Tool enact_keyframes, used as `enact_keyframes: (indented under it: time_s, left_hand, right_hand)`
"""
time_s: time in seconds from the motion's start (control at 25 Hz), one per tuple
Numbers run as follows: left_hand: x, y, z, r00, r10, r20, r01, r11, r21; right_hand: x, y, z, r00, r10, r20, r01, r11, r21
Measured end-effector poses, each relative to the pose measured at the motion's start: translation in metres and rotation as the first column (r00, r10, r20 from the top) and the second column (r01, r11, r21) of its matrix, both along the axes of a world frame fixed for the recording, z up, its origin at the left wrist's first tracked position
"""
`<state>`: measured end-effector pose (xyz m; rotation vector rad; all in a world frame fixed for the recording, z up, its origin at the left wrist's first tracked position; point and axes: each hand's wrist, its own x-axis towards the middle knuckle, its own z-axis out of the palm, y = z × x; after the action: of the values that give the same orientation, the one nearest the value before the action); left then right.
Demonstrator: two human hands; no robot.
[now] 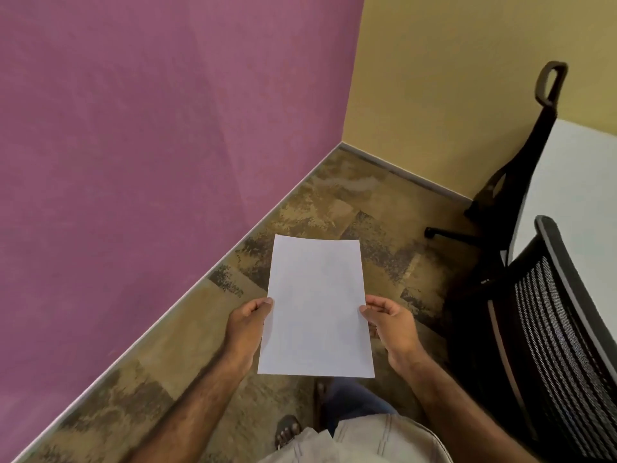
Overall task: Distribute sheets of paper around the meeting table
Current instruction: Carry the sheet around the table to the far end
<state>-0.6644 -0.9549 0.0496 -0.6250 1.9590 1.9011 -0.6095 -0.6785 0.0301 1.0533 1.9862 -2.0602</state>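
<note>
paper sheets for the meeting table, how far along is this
Done: nothing shows as handed out; the visible strip of the white table has no sheet on it. In hand: the paper is held over the carpet, left hand and right hand pinching its side edges; whether one sheet or several is unclear. Left: turn toward the table past the mesh chair and lay sheets at the seats.

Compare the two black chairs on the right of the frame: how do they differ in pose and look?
The near chair shows a mesh back with a grey rim, facing the camera; the far chair is seen edge-on, a thin dark profile. The far chair shows a looped handle on top and a wheeled foot on the carpet; the near chair's top and base are cut off or hidden. Both are black and stand against the white table.
</note>
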Motion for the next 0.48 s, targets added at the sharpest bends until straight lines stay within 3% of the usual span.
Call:
enact_keyframes:
  time_s: [0.48]
  left_hand:
    - [-0.223, 0.097, -0.015, 0.963, -0.265, 0.053, 0.268, 0.96, -0.082]
  right_hand:
    - [-0.144, 0.072, -0.034, 0.978, -0.204, 0.049, 0.206, 0.977, -0.047]
